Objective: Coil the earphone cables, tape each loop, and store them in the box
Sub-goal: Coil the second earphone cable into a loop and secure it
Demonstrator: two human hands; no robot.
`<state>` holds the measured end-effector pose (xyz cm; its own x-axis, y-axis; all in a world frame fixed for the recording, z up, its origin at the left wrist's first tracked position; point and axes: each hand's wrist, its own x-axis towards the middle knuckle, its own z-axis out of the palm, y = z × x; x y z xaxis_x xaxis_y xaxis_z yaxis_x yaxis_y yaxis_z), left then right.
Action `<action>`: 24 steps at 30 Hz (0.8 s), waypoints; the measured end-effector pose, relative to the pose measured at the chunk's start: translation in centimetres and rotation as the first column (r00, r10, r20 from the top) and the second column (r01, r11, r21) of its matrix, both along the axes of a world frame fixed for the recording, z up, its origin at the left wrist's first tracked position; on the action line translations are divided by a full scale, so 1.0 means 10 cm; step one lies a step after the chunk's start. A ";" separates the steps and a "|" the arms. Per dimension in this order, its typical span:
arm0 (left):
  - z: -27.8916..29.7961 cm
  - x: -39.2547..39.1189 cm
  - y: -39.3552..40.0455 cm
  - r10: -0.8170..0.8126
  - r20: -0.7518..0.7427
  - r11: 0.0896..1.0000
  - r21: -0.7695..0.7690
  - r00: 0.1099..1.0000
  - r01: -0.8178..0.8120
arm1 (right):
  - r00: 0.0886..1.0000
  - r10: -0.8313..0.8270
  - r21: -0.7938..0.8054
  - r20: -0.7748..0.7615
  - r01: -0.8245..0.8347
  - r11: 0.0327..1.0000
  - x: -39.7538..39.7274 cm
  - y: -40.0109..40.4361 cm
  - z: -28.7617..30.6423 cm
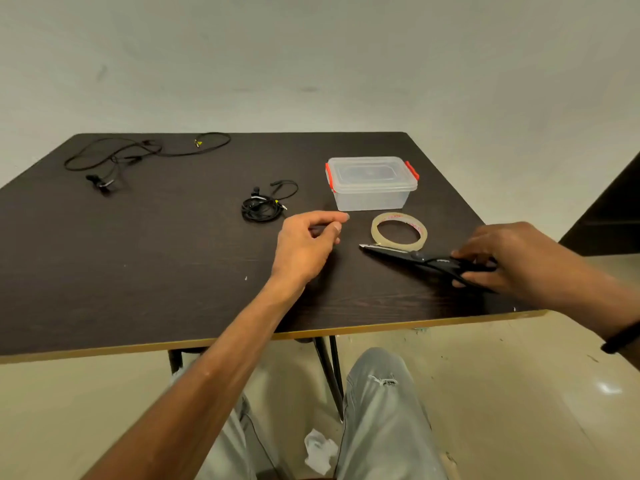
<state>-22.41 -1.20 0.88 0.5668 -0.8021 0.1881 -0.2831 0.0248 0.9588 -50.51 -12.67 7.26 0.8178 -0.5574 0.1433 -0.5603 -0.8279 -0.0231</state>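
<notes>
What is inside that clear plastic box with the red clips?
Through the walls of the clear plastic box with red clips nothing shows inside; it looks empty. Its lid is on, and the floor by the far wall is hard to make out.

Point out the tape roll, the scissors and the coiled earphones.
tape roll [399, 229]: head view, on the near side of its ring.
scissors [398, 252]: head view, on the closed blades.
coiled earphones [260, 210]: head view, on the bundled loops.

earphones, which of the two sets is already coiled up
The coiled earphones lying left of the plastic box, wound into a tight bundle. The loose earphones at the table's far left corner sprawl uncoiled.
</notes>
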 end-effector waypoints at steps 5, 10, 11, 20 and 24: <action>0.10 0.05 0.11 -0.089 -0.492 0.996 -0.067 0.866 0.064 | 0.997 0.041 0.150 -0.070 -0.031 0.988 0.03 -0.17 0.06; 0.18 0.06 0.16 -0.124 -0.688 0.992 -0.081 0.715 0.094 | 0.979 -0.025 0.429 -0.203 0.112 0.896 0.16 -0.25 0.23; 0.18 0.07 0.17 -0.123 -0.697 0.992 -0.079 0.707 0.095 | 0.970 -0.035 0.500 -0.241 0.155 0.852 0.18 -0.26 0.28; 0.20 0.07 0.28 -0.170 -0.586 0.985 -0.086 0.792 0.148 | 0.837 -0.217 0.643 0.503 -0.194 0.741 1.10 0.20 0.33; 0.21 0.13 0.35 -0.155 -0.487 0.988 -0.067 0.860 0.141 | 0.849 -0.191 0.615 0.493 -0.185 0.766 1.52 0.30 0.13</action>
<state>-21.11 2.34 3.03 0.4667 -0.8825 -0.0584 0.2309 0.0579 0.9712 -35.31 -9.66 8.59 0.7259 -0.6716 0.1485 -0.3109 -0.5130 -0.8001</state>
